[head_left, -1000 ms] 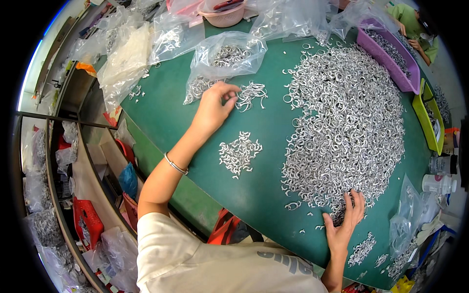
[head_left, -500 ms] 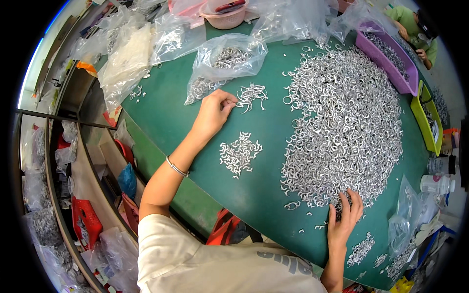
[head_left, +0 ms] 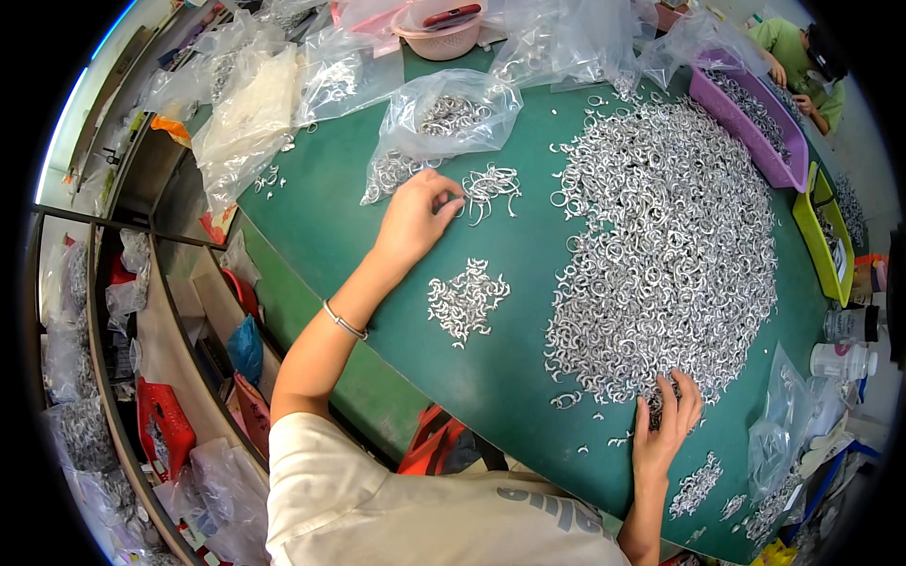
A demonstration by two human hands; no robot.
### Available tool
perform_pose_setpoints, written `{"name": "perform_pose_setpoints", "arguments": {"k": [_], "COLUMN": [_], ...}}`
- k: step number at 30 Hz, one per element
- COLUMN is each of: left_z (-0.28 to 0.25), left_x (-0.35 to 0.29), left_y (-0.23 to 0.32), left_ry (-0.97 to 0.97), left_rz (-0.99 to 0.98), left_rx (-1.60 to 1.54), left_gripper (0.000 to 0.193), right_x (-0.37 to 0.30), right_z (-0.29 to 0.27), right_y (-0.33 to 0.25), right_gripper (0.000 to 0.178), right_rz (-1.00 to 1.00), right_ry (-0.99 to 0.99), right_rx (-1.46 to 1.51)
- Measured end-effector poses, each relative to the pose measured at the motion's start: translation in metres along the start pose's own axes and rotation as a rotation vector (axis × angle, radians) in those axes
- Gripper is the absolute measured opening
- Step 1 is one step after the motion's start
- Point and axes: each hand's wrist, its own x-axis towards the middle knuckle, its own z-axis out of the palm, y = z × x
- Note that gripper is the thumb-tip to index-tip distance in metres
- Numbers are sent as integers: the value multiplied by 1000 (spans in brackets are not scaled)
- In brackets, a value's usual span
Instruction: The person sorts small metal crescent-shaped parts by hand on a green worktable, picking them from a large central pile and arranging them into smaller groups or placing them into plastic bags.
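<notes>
A broad heap of small, silvery, curved ring-like metal pieces covers the right part of the green table. My left hand is beside a small cluster of thinner, larger curved pieces; its fingers are bent, with a gap between thumb and forefinger and nothing visible in it. Closer to me lies another small pile of curved metal pieces. At the heap's near edge rests my right hand, fingers spread over the pieces; what lies under its fingertips is partly hidden.
Clear bags of metal pieces lie beyond my left hand. A pink basket stands at the back; purple and yellow-green trays line the right. Small piles lie near right. A person in green works far right.
My left thumb and forefinger have parted a little beside the thin pieces. My right hand stays at the heap's edge. The whole view has shifted slightly.
</notes>
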Motion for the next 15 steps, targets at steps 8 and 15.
{"name": "perform_pose_setpoints", "arguments": {"k": [8, 15], "left_z": [14, 16], "left_x": [6, 9], "left_y": [11, 10], "left_ry": [12, 1], "left_rz": [220, 316], "left_rx": [201, 275], "left_gripper": [15, 17], "right_x": [-1, -1], "right_z": [2, 3], "right_y": [2, 2], "right_gripper": [36, 36], "right_rz": [-15, -9], "right_ry": [3, 7], "right_rx": [-3, -3]}}
